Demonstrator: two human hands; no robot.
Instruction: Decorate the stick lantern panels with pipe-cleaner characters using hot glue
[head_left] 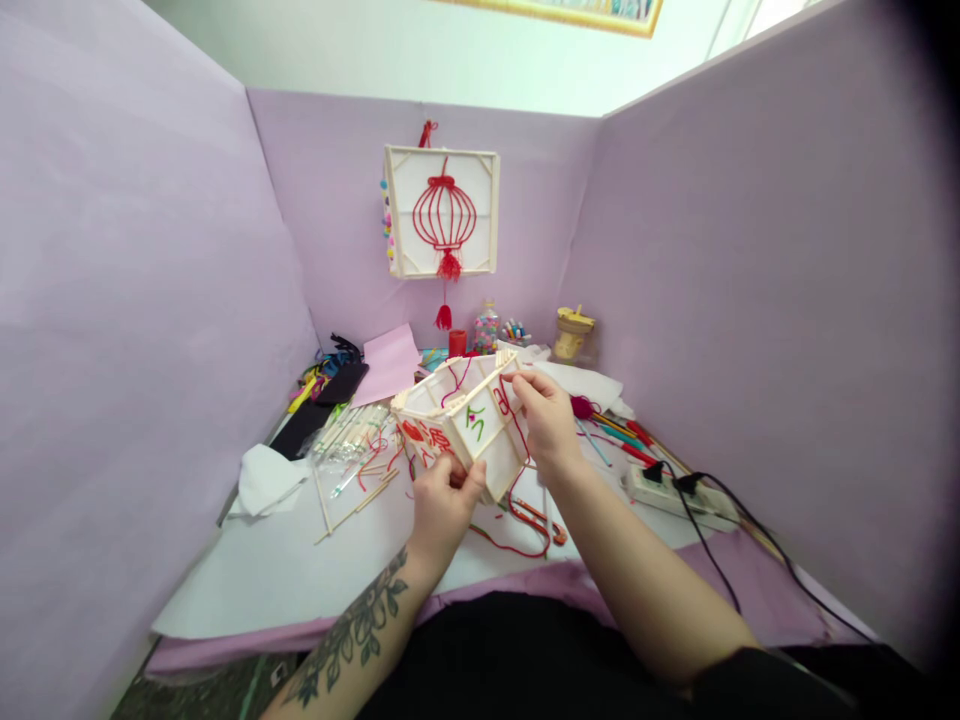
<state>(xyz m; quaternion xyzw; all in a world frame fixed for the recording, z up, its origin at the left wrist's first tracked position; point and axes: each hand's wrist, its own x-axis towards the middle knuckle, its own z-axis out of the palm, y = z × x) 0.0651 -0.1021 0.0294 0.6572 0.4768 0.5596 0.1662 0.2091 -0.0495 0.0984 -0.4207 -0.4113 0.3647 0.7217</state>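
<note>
A box-shaped paper lantern (491, 455) with a pale stick frame is held up, tilted, above the tabletop. Its facing panel carries a green yarn character (474, 422) with a curled red yarn shape to the right; red characters cover the left panel. My left hand (444, 502) grips the lantern's lower front corner between thumb and fingers. At the panel's upper right, my right hand (549, 418) pinches red yarn (517, 548) against the paper. That yarn trails down past the lantern and loops on the table. Fingertips hide the exact pinch point.
A finished-looking lantern (457, 215) hangs on the back partition. Thin sticks (367, 505) and crumpled paper (266, 480) lie left. Scissors (556, 532) rest under the lantern. To the right are a power strip (675, 495) with black cables, pens, and a yellow-lidded cup (574, 335).
</note>
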